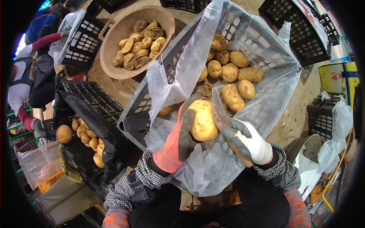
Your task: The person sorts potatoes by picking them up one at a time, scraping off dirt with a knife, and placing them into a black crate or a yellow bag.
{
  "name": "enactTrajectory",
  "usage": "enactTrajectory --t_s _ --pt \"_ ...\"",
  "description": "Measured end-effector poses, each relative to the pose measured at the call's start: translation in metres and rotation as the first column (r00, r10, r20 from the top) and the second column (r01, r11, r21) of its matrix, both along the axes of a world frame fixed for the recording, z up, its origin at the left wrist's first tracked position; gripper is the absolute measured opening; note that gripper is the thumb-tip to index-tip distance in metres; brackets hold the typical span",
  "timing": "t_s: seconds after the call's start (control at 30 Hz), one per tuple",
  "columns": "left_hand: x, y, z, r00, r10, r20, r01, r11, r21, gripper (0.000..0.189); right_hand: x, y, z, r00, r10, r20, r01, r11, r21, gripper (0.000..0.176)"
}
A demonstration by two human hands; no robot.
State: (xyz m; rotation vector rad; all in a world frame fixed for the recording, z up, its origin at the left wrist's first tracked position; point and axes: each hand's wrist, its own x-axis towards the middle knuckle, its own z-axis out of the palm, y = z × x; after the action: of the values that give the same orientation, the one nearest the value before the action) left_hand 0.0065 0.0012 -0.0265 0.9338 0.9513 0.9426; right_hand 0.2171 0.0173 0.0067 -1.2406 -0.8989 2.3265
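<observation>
A large pale potato (203, 121) is in my left hand (178, 137), which wears a red and grey glove with its fingers closed round the potato's left side. My right hand (243, 142), in a white and grey glove, is wrapped round the wooden handle of a blade tool (221, 110). The dull blade stands upright at the potato's right side. Both hands are over the near part of a black crate lined with thin white sheeting (274, 89). Several potatoes (230, 72) and some loose soil lie inside it.
A brown basin (108, 57) with several cut or dark potatoes stands at the upper left. Left of me, a crate with black lining (72, 152) holds more potatoes. Another person (23, 79) reaches there. Black crates (298, 34) and a yellow box (336, 78) are at right.
</observation>
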Motion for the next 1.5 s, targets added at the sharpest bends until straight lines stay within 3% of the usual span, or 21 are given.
enactTrajectory --t_s 0.07,0.17,0.2,0.23,0.27,0.3,0.33,0.47,0.6,0.73,0.77,0.83,0.87,0.9,0.93,1.0,1.13,1.23,1.33,1.47,1.5 --pt "-0.007 -0.005 -0.029 0.94 -0.007 -0.34 0.112 0.951 0.29 0.046 0.002 0.001 0.0 1.0 0.004 0.003 -0.004 1.0 0.02 0.03" --pt "-0.01 -0.006 -0.022 0.797 0.166 -0.581 0.25 0.785 0.567 0.05 0.01 -0.002 -0.019 0.892 0.413 0.185 -0.452 0.803 0.388 0.045" --pt "-0.008 -0.005 -0.013 0.796 0.165 -0.582 0.253 0.783 0.568 0.05 0.011 0.001 -0.013 0.905 0.417 0.09 -0.423 0.848 0.319 0.045" --pt "-0.005 -0.003 0.001 0.994 0.008 -0.112 0.004 0.994 0.108 0.05 0.011 0.004 -0.006 0.912 0.41 -0.006 -0.395 0.885 0.247 0.046" --pt "-0.004 -0.001 0.009 0.907 0.149 0.393 0.047 0.894 -0.445 0.051 0.009 -0.008 -0.012 0.992 0.088 -0.092 -0.068 0.977 0.201 0.041" --pt "-0.004 0.0 0.01 0.908 0.148 0.392 0.044 0.897 -0.441 0.051 0.005 -0.017 -0.015 0.957 -0.243 -0.158 0.264 0.956 0.125 0.041" --pt "-0.004 0.001 0.011 0.868 0.184 0.461 0.052 0.89 -0.453 0.051 0.017 -0.002 -0.013 0.98 -0.132 -0.149 0.122 0.99 -0.076 0.042" --pt "0.005 -0.001 0.009 0.883 0.253 0.396 -0.055 0.892 -0.449 0.055 0.015 -0.005 -0.018 0.991 -0.013 -0.131 0.008 0.999 -0.039 0.04" --pt "0.005 0.001 0.014 0.886 0.281 0.37 -0.068 0.866 -0.494 0.055 0.018 0.0 -0.016 0.9 0.41 -0.149 -0.366 0.896 0.251 0.044" --pt "-0.017 -0.006 0.019 0.89 0.303 0.341 -0.128 0.883 -0.451 0.064 0.011 0.003 0.0 0.912 -0.405 -0.067 0.41 0.896 0.169 0.041" --pt "-0.035 -0.014 0.017 0.863 0.378 0.336 -0.203 0.868 -0.453 0.068 0.012 0.003 -0.001 0.912 -0.406 -0.066 0.411 0.896 0.167 0.041" --pt "-0.109 -0.034 0.002 0.667 0.313 0.677 -0.143 0.944 -0.296 0.073 0.016 0.003 -0.006 0.777 -0.584 -0.236 0.6 0.8 -0.004 0.037" --pt "-0.133 -0.03 0.028 0.791 0.214 0.573 -0.2 0.976 -0.088 0.073 0.021 0.003 -0.011 0.763 -0.581 -0.283 0.588 0.806 -0.07 0.037" --pt "-0.149 -0.044 0.058 0.833 0.426 0.354 -0.425 0.901 -0.084 0.067 0.021 0.003 -0.011 0.756 -0.587 -0.288 0.593 0.802 -0.077 0.037" --pt "-0.184 -0.061 0.074 0.787 0.603 -0.132 -0.592 0.798 0.116 0.061 0.019 0.002 -0.01 0.767 -0.578 -0.279 0.588 0.807 -0.055 0.037" --pt "-0.218 -0.075 0.103 0.417 0.595 -0.687 -0.373 0.802 0.467 0.044 0.019 0.002 -0.006 0.802 -0.548 -0.24 0.56 0.829 -0.022 0.039" --pt "-0.219 -0.068 0.133 0.352 0.708 -0.613 -0.566 0.682 0.463 0.039 0.019 0.002 -0.005 0.809 -0.529 -0.257 0.553 0.833 0.027 0.039" --pt "-0.129 0.008 0.118 0.545 0.33 -0.771 -0.111 0.94 0.324 0.043 0.017 0.002 -0.003 0.795 -0.554 -0.248 0.58 0.813 0.044 0.039" --pt "-0.038 0.064 0.042 0.447 -0.287 -0.847 0.719 0.679 0.149 0.05 0.019 0.001 -0.003 0.753 -0.6 -0.271 0.619 0.786 -0.019 0.038" --pt "0.023 0.07 -0.086 -0.398 -0.584 -0.707 0.858 0.036 -0.513 0.057 0.023 0.0 -0.01 0.765 -0.569 -0.301 0.603 0.797 0.024 0.039" --pt "0.017 0.062 -0.115 -0.399 -0.587 -0.705 0.856 0.039 -0.516 0.057 0.025 0.001 -0.013 0.755 -0.542 -0.368 0.586 0.81 0.009 0.039"
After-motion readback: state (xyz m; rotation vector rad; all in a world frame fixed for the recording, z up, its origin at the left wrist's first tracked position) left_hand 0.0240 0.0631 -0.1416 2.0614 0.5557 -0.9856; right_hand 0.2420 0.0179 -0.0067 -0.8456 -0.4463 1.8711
